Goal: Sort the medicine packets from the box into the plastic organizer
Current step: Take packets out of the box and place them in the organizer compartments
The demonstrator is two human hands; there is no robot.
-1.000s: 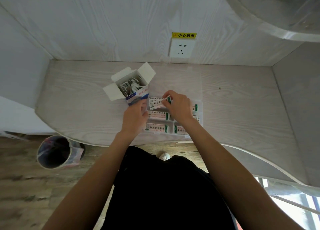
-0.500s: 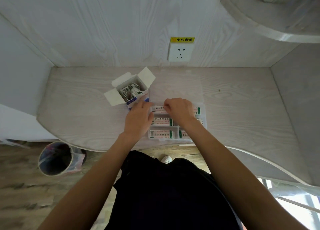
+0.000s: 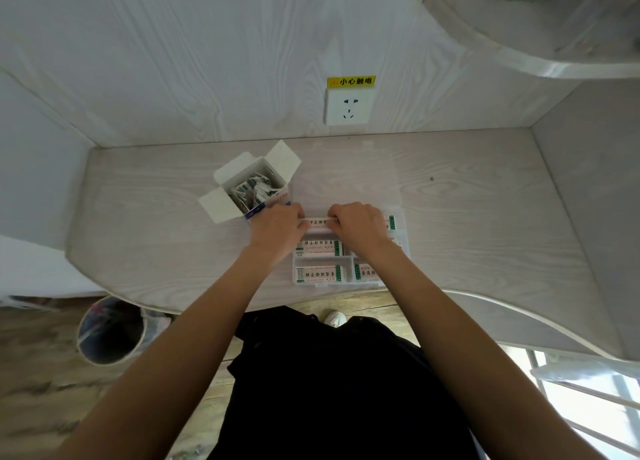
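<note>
Curled fingers of the right hand and those of the left hand pinch the two ends of one medicine packet, holding it level over the far-left compartment of the plastic organizer, apparently to seat it flat between the dividers. Similar packets already lie printed side up in the near compartments, one to a slot as far as can be seen; the hands hide part of the far row. Just beside the left hand stands the box, flaps splayed, more packets crammed upright inside, so the sorting looks well short of done. Organizer and box sit near the front edge of the pale wood-grain counter, below a wall socket.
</note>
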